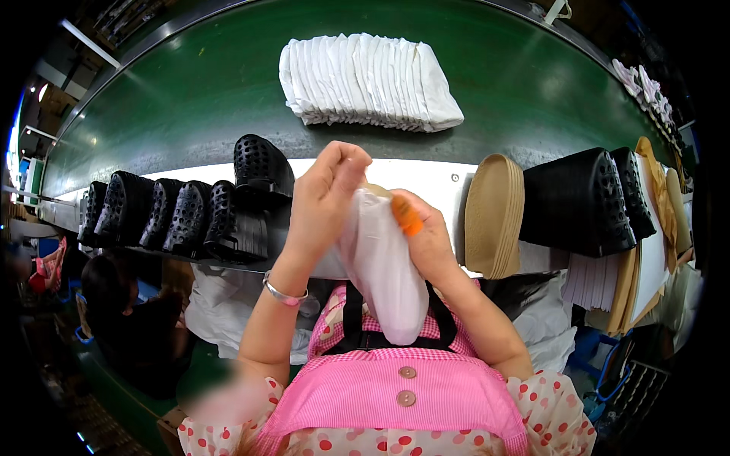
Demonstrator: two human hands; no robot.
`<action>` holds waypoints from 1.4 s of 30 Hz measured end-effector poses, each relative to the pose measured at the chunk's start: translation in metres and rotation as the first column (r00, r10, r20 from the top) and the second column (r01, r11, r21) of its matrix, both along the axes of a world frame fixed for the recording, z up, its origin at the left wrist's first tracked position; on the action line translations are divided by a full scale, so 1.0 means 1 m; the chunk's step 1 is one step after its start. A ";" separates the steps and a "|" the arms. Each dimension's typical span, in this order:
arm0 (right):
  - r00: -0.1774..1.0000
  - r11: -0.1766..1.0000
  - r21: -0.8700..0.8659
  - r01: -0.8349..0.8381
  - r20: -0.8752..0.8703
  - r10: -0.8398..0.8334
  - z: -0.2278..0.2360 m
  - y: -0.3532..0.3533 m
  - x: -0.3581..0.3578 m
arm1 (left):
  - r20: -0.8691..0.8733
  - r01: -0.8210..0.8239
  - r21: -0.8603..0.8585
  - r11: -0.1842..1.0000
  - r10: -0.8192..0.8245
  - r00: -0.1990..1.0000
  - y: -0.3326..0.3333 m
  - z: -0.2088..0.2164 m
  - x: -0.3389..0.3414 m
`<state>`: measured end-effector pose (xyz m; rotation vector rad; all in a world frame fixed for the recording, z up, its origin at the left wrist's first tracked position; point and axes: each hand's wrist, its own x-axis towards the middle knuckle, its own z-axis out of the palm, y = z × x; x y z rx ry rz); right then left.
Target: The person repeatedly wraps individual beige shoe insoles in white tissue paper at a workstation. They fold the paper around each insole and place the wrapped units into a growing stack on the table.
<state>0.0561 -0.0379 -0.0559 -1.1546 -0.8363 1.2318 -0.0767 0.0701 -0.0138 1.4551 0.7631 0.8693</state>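
A white, thin, shoe-shaped bag [388, 281] hangs in front of my apron, its rounded end down. A bit of beige [376, 190] shows at its upper opening, perhaps a sole piece inside. My left hand [325, 197] is closed at the upper left edge of the bag, its fingers bent and raised. My right hand [433, 239] grips the upper right side, with an orange cover [407, 216] on the thumb. What the left fingertips pinch is partly hidden and blurred.
Several wrapped white pieces [365, 80] stand in a row on the green belt [190, 83]. Black perforated shoe parts [190, 216] line the left side. Beige soles [493, 216], larger black parts [574, 201] and paper sheets stand at right. A person [125, 319] sits at lower left.
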 end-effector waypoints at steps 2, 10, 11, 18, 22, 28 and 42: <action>0.999 0.999 -0.020 0.030 -0.027 -0.031 -0.006 -0.002 0.002 | -0.107 0.017 0.286 0.958 0.014 0.994 -0.008 0.000 -0.001; 0.980 0.950 -0.307 0.055 -0.168 -0.111 0.008 0.000 0.001 | -0.289 0.138 0.080 0.987 -0.110 0.951 -0.011 0.003 0.000; 0.978 0.955 -0.279 0.101 -0.148 -0.146 0.004 0.001 0.008 | -0.249 0.135 0.001 0.991 -0.131 0.960 -0.007 -0.001 0.001; 0.746 0.900 0.433 0.054 0.582 -0.324 0.026 -0.033 0.018 | -0.310 0.049 0.012 0.999 -0.043 0.950 0.005 -0.021 -0.001; 0.611 0.929 0.359 -0.089 0.756 -0.234 0.019 -0.042 -0.011 | -0.225 0.054 -0.061 0.997 -0.067 0.972 0.005 -0.031 0.003; 0.885 0.988 0.098 0.123 0.440 -0.154 0.006 -0.020 -0.013 | -0.132 0.144 -0.102 0.984 -0.157 0.979 -0.001 -0.017 0.012; 0.928 0.968 0.010 0.250 0.283 -0.243 -0.015 -0.009 0.002 | -0.077 -0.267 0.590 0.762 0.383 0.921 -0.024 -0.035 0.003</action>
